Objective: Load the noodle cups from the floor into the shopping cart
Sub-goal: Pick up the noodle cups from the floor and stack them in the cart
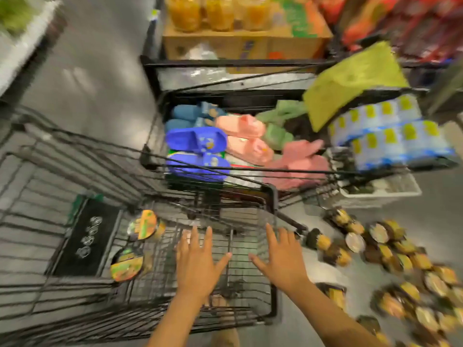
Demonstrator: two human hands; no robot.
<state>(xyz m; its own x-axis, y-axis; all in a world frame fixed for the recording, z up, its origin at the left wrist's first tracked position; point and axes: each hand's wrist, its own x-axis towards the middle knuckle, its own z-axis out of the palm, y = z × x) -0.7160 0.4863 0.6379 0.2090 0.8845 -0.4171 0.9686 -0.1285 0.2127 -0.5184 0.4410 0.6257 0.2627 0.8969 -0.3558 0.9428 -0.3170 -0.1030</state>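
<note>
Head view. The black wire shopping cart (273, 201) fills the lower left and centre of the frame. Inside it, toward its left side, lie two noodle cups on their sides: one noodle cup (144, 225) higher in the frame, a second noodle cup (126, 265) just below it, both beside a black panel (87, 236) with white marks.

The remaining noodle cups (375, 249) are scattered on the grey floor (87, 71) at lower right, just outside the cart's right rim.

Above the cart, at centre frame, a wire bin (250, 169) holds blue slippers (195, 140), pink slippers (243, 126) and green slippers (275, 136). Wrapped bottle packs (390, 136) rest at its right end, over a white crate (380, 194). At the top, a cardboard box (245, 46) carries jars of orange liquid (220, 13).

The left hand (198, 261) and right hand (283, 259) are side by side over the cart basket at lower centre, palms down, fingers straight and spread wide. Neither holds anything; whether they touch the wires cannot be told. The frame is motion-blurred.
</note>
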